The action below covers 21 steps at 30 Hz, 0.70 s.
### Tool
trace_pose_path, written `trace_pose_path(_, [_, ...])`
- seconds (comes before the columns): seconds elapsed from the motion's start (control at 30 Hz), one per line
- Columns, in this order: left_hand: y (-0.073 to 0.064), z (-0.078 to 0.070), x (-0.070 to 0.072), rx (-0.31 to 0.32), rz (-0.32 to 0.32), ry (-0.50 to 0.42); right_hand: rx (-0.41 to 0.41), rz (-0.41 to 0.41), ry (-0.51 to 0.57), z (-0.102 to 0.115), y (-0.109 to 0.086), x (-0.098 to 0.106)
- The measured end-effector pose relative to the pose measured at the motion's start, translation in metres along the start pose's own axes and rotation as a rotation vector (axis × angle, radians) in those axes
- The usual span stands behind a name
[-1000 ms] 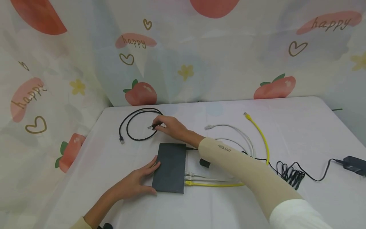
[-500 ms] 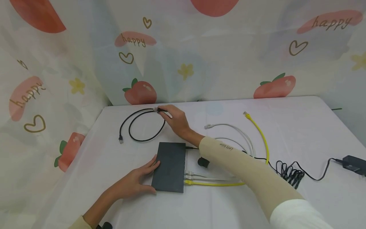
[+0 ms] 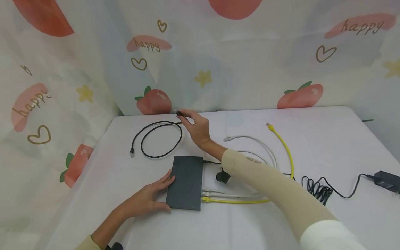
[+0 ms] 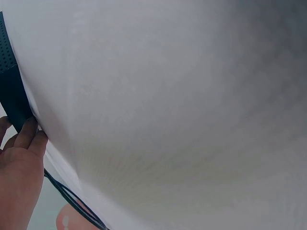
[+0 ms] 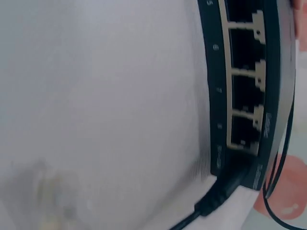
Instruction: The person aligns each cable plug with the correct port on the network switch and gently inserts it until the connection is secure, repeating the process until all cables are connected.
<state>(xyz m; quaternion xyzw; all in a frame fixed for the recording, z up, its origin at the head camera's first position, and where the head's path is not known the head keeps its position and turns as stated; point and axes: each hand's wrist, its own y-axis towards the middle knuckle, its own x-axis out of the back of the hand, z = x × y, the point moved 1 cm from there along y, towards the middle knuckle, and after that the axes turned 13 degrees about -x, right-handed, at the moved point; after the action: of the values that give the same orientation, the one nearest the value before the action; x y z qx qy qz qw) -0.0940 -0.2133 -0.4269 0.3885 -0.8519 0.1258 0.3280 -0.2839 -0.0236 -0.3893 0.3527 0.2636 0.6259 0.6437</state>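
My left hand [image 3: 142, 201] rests against the left edge of a dark network switch [image 3: 187, 182], fingers nearly straight and thumb at the front corner. In the left wrist view its fingertips [image 4: 26, 132] touch the switch's side. Up at the table's back edge, my right hand [image 3: 198, 130] pinches one plug of a black network cable [image 3: 141, 143], raised off the cloth. The cable lies looped behind the switch, its other plug [image 3: 132, 152] loose on the left. The right wrist view shows vacant numbered ports [image 5: 244, 91] and a black power plug [image 5: 223, 187] seated beside them.
White cables [image 3: 231, 196] and a yellow cable [image 3: 237, 202] run from the switch's right side. Their free ends lie at the back right. A bundled black cord [image 3: 318, 191] leads to a power adapter [image 3: 387, 181]. A printed curtain [image 3: 250, 62] hangs behind the table.
My right hand has moved back toward the table's rear edge, lifting the pinched plug; the cable's loop has shifted slightly. The left hand and the switch have stayed in place.
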Motion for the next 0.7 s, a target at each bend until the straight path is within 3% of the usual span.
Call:
trace_pose_path(0.47, [-0.001,-0.005,0.001,0.017,0.000,0.001,0.040,-0.044,-0.006,-0.020,0.007,0.027])
trace_pose_path(0.7, [-0.001,-0.002,0.000,0.027,0.004,0.020,0.024,-0.047,-0.043,-0.013,0.012,0.049])
